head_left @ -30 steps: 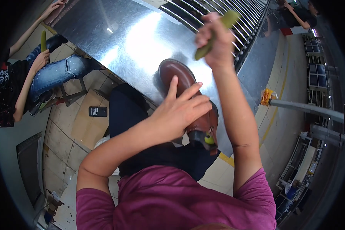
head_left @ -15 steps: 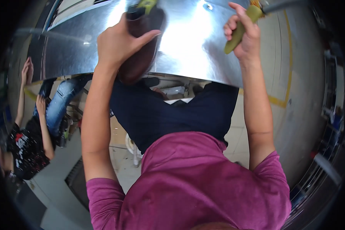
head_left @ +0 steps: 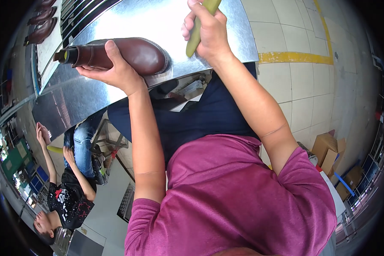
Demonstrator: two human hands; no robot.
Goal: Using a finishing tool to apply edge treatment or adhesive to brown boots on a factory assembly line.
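A dark brown leather ankle boot lies over the metal tabletop, toe pointing right and its opening to the left. A black and yellow-green piece shows at that opening. My left hand has its fingers under the boot's shaft and its thumb up along the side, gripping it. To the right, above the table, my right hand is wrapped round an olive-green handle. The upper end of that tool runs out of the picture.
The shiny metal table spans the front. Several brown boots stand on a rack at far left. Beside the table's left end a co-worker sits, holding something yellow-green. Cardboard boxes stand at right on the floor.
The boot has turned in my left hand, from toe toward me to toe pointing right. My right hand with the tool now appears further left, closer to the boot. The whole view has shifted.
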